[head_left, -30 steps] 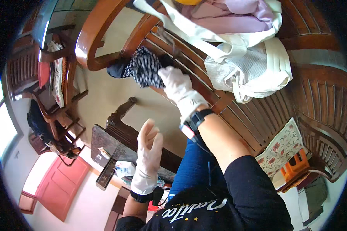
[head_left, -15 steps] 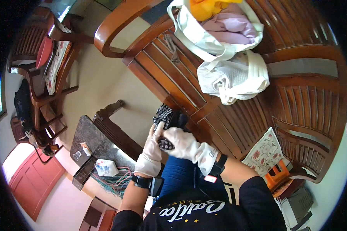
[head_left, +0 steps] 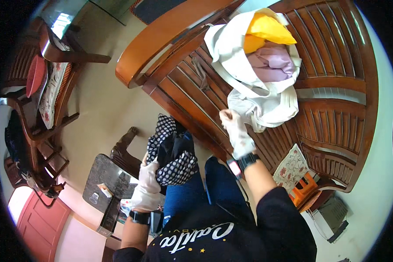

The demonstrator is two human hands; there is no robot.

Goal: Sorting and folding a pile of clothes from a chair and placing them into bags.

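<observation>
Listing what lies about the two gloved hands, seen from above:

Left hand [head_left: 147, 187]: in a thin white glove, fingers closed around a bundle of cloth held over the lap.
Cloth [head_left: 172, 153]: soft, crumpled fabric, dark navy with small white dots; one plain dark fold shows in its middle; it rises from the left hand's grip and sags to the right of it.
Right hand [head_left: 236, 130]: also white-gloved, stretched forward with fingers curled at the lower edge of a tote bag; whether it grips the fabric or only touches it cannot be told.
Tote bag [head_left: 262, 98]: limp off-white canvas with long flat straps, lying slumped on the bench just beyond the right hand, mouth open toward the far side.
Bag contents: a yellow garment [head_left: 266, 31] on top at the mouth, a pale lilac garment [head_left: 273, 65] bunched below it.
Bench [head_left: 336, 87]: polished reddish-brown wood, slatted seat and back, curved armrest beyond the left hand.
Small table [head_left: 102, 181]: dark stone-like top, left of the left hand, with small packets on it.
Wristbands: dark bands on both wrists.
</observation>
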